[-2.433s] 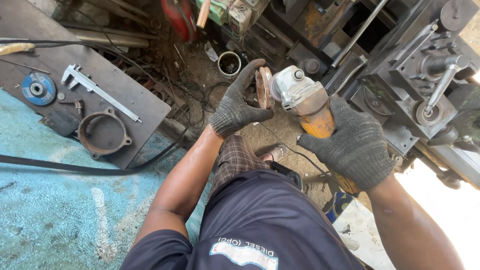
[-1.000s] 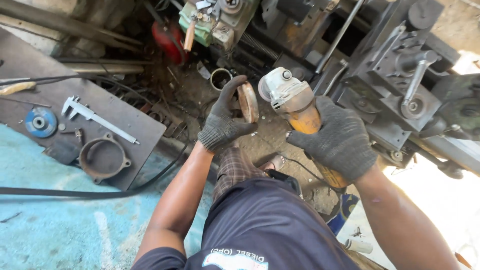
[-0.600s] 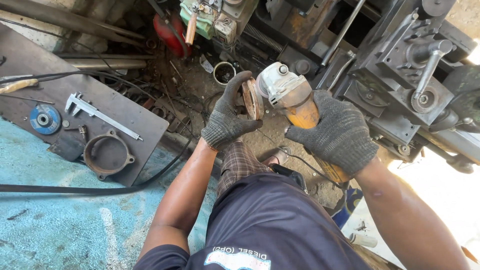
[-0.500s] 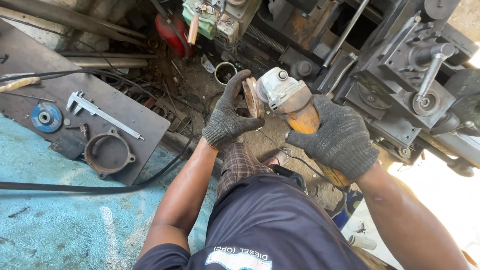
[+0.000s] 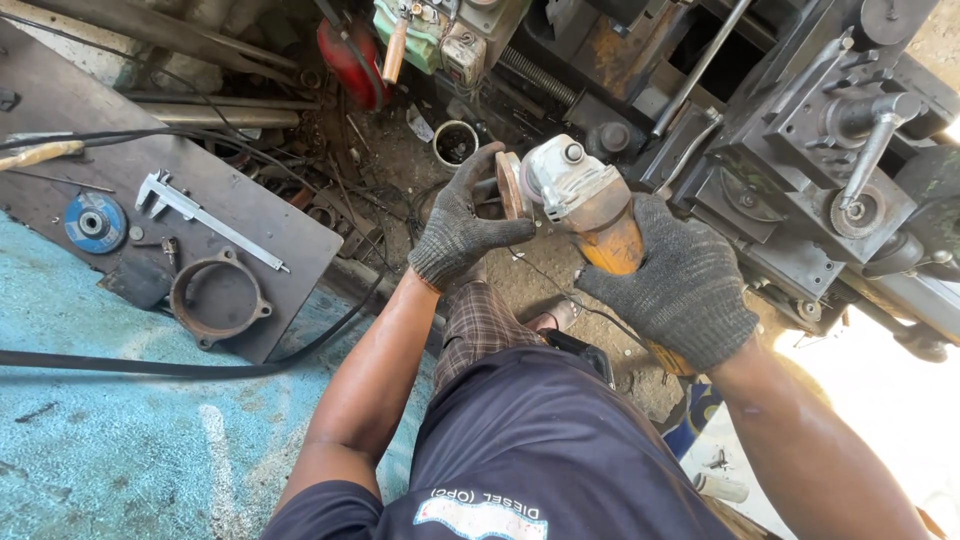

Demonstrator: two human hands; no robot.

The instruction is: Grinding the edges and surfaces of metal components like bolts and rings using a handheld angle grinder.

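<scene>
Setting: oily workshop floor, teal-painted slab (image 5: 90,450) at left, dark lathe body (image 5: 800,150) along the top and right.
Far left of the fingers: grey steel plate (image 5: 290,235) lying flat, carrying a blue grinding disc (image 5: 95,222), a steel caliper (image 5: 210,215) and a rusty flanged ring (image 5: 218,297); black cable (image 5: 150,368) curving past the plate's lower edge.
Above the left fingers: small round tin (image 5: 456,141) on the dirt, red cylinder (image 5: 350,60) further up, green machine part (image 5: 420,30) beside it.
Left hand (image 5: 462,228): dark knit glove, fingers spread and curled around the rim of the worn grinding wheel (image 5: 509,185), thumb pressed on the wheel's near edge.
Between the hands: angle grinder (image 5: 585,200), silver gear head touching the wheel, orange body running down into the right palm, held in mid-air above the floor.
Right hand (image 5: 680,285): gloved, fingers closed tight around the orange body, clamped.
Right of the right fingers: lathe carriage with lever handle (image 5: 870,150).
Below both hands: checked trouser knee (image 5: 485,320), navy shirt (image 5: 540,450).
</scene>
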